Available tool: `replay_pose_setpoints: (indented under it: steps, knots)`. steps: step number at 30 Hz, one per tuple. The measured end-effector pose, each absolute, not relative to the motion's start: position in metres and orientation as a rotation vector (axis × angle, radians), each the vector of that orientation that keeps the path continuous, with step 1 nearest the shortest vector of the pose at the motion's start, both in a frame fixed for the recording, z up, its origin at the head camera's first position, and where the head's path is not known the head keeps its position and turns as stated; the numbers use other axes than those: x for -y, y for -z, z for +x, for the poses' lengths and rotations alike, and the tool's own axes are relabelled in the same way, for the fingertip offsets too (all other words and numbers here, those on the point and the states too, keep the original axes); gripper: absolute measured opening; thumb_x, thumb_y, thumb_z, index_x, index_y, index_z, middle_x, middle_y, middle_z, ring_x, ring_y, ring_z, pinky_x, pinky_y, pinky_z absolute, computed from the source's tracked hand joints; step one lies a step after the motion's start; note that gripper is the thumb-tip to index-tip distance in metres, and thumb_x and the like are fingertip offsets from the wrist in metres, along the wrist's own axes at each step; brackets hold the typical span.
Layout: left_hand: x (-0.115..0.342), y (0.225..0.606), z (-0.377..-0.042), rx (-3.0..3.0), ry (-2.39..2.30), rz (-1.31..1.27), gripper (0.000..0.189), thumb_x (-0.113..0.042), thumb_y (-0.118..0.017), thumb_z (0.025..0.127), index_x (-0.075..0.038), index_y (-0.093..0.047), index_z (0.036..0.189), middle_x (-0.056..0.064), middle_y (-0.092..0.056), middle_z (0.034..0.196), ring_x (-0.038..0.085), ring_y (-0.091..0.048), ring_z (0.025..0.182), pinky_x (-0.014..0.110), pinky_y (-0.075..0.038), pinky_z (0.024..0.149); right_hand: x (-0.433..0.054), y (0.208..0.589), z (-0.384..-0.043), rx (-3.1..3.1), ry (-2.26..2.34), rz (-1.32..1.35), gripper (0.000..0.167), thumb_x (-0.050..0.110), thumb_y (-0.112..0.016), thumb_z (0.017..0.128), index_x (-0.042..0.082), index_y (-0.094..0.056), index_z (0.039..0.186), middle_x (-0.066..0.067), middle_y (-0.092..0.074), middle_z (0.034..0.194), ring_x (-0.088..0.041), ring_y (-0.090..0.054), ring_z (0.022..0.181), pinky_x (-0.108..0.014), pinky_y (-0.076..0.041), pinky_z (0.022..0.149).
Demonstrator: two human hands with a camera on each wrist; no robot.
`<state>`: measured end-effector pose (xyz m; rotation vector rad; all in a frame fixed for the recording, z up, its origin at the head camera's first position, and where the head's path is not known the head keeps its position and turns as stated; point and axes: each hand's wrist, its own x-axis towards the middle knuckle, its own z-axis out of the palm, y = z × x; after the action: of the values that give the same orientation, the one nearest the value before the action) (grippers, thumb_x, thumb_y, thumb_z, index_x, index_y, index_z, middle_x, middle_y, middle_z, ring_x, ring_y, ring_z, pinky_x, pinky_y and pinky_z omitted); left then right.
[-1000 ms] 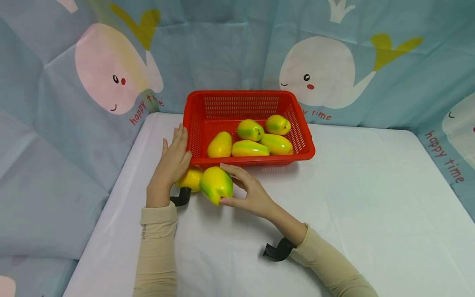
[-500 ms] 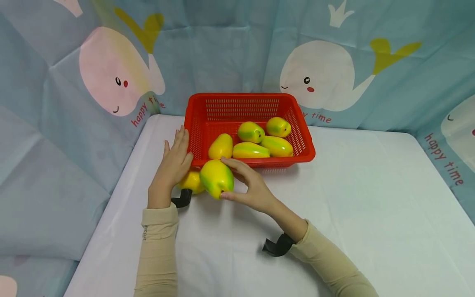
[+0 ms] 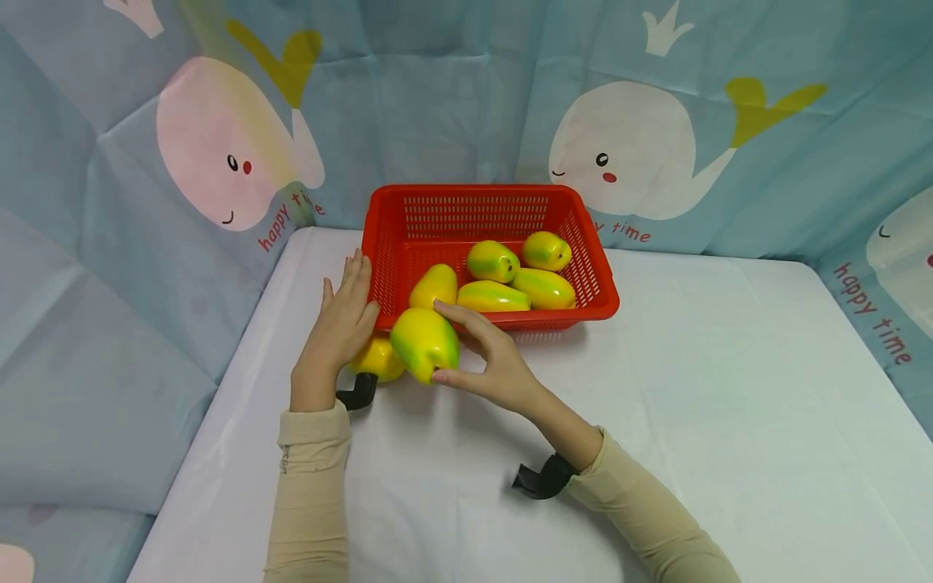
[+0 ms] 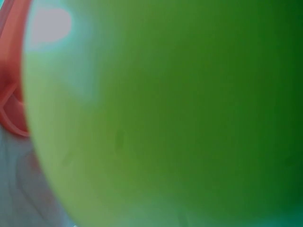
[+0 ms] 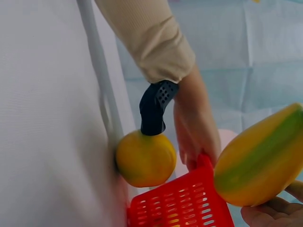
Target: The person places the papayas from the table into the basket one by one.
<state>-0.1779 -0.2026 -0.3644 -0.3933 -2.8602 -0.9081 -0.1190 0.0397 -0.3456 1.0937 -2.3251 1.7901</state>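
In the head view my right hand (image 3: 499, 364) grips a yellow-green papaya (image 3: 423, 342), thumb at its near end and fingers at its far side. This papaya overlaps the front rim of a red plastic basket (image 3: 466, 191). My left hand (image 3: 337, 320) lies with straight fingers along the basket's left side, thumb at the front corner. Beside the left wrist, on the table in front of the basket, sits another papaya (image 3: 382, 360); its green skin (image 4: 165, 113) fills most of the left wrist view. The right wrist view shows the gripped papaya (image 5: 260, 156) with fingertips underneath.
Several papayas (image 3: 492, 296) lie inside the basket, mostly toward its front and right. The basket stands near the back of a white-covered table (image 3: 729, 405). A blue whale-print curtain (image 3: 452, 105) hangs behind. Black straps (image 3: 543, 478) stick out at the wrists.
My right hand has moved the papaya forward and slightly up toward the basket's front rim. The left hand keeps its place on the basket's side.
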Motion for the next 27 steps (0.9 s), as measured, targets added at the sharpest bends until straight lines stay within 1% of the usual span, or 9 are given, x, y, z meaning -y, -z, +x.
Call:
replay_pose_setpoints:
  steps: [6, 11, 13, 16, 18, 20, 24, 26, 27]
  knots:
    - [0.203, 0.365, -0.178, 2.864, 0.906, -0.390, 0.066, -0.019, -0.037, 0.093, -0.002, -0.010, 0.151, 0.009, -0.002, 0.158, 0.024, 0.001, 0.144, 0.052, 0.009, 0.111, -0.038, 0.343, -0.122, 2.312, -1.747, 1.088, 0.079, 0.051, -0.067, 0.080, 0.006, -0.043, 0.140, -0.006, -0.045, 0.142, -0.018, -0.041, 0.128, -0.038, -0.035, 0.106]
    - [0.202, 0.365, -0.179, 2.866, 0.904, -0.393, 0.065, -0.019, -0.037, 0.094, -0.002, -0.010, 0.151, 0.008, -0.001, 0.158, 0.023, 0.002, 0.144, 0.052, 0.009, 0.111, -0.035, 0.341, -0.127, 2.303, -1.721, 1.073, 0.082, 0.055, -0.066, 0.079, 0.004, -0.044, 0.140, -0.009, -0.046, 0.141, -0.018, -0.043, 0.127, -0.046, -0.036, 0.104]
    - [0.202, 0.366, -0.179, 2.865, 0.904, -0.392, 0.066, -0.020, -0.037, 0.093, -0.003, -0.010, 0.151, 0.008, -0.001, 0.158, 0.024, 0.001, 0.144, 0.052, 0.009, 0.111, -0.033, 0.341, -0.130, 2.298, -1.727, 1.059, 0.084, 0.058, -0.065, 0.079, 0.004, -0.044, 0.140, -0.009, -0.046, 0.140, -0.017, -0.043, 0.126, -0.046, -0.036, 0.104]
    - [0.201, 0.366, -0.178, 2.864, 0.900, -0.390, 0.066, -0.020, -0.038, 0.094, -0.003, -0.010, 0.151, 0.009, -0.002, 0.158, 0.024, 0.001, 0.144, 0.052, 0.009, 0.111, -0.030, 0.341, -0.136, 2.277, -1.763, 1.042, 0.085, 0.058, -0.064, 0.079, 0.003, -0.043, 0.140, -0.009, -0.046, 0.140, -0.018, -0.043, 0.126, -0.041, -0.039, 0.103]
    - [0.201, 0.367, -0.178, 2.862, 0.897, -0.392, 0.066, -0.020, -0.038, 0.094, -0.003, -0.010, 0.151, 0.009, -0.002, 0.158, 0.025, 0.001, 0.144, 0.052, 0.009, 0.111, -0.029, 0.341, -0.141, 2.247, -1.823, 1.040, 0.082, 0.052, -0.066, 0.080, 0.002, -0.042, 0.140, -0.010, -0.044, 0.141, -0.019, -0.042, 0.127, -0.037, -0.040, 0.102]
    - [0.201, 0.366, -0.178, 2.864, 0.892, -0.393, 0.066, -0.020, -0.038, 0.094, -0.003, -0.010, 0.151, 0.009, -0.002, 0.158, 0.025, 0.001, 0.144, 0.052, 0.009, 0.111, -0.027, 0.342, -0.146, 2.229, -1.858, 1.025, 0.076, 0.042, -0.069, 0.082, 0.001, -0.041, 0.140, -0.011, -0.043, 0.143, -0.019, -0.040, 0.130, -0.034, -0.039, 0.102]
    - [0.201, 0.366, -0.177, 2.873, 0.883, -0.387, 0.066, -0.019, -0.039, 0.094, -0.003, -0.010, 0.151, 0.008, -0.001, 0.158, 0.024, 0.002, 0.144, 0.052, 0.009, 0.111, -0.023, 0.341, -0.158, 2.257, -1.866, 0.948, 0.067, 0.013, -0.072, 0.083, 0.001, -0.041, 0.140, -0.010, -0.042, 0.143, -0.019, -0.039, 0.131, -0.035, -0.037, 0.104]
    - [0.202, 0.366, -0.177, 2.879, 0.878, -0.384, 0.066, -0.020, -0.039, 0.094, -0.003, -0.009, 0.151, 0.008, -0.001, 0.158, 0.024, 0.002, 0.144, 0.052, 0.009, 0.111, -0.020, 0.340, -0.162, 2.299, -1.855, 0.895, 0.066, 0.006, -0.072, 0.081, 0.003, -0.042, 0.140, -0.009, -0.044, 0.142, -0.019, -0.040, 0.130, -0.037, -0.037, 0.104]
    - [0.202, 0.365, -0.177, 2.882, 0.877, -0.382, 0.066, -0.020, -0.038, 0.094, -0.003, -0.009, 0.151, 0.008, -0.001, 0.158, 0.024, 0.002, 0.144, 0.052, 0.009, 0.111, -0.018, 0.339, -0.164, 2.321, -1.851, 0.871, 0.066, 0.006, -0.072, 0.081, 0.003, -0.042, 0.140, -0.009, -0.044, 0.141, -0.019, -0.041, 0.129, -0.038, -0.037, 0.104]
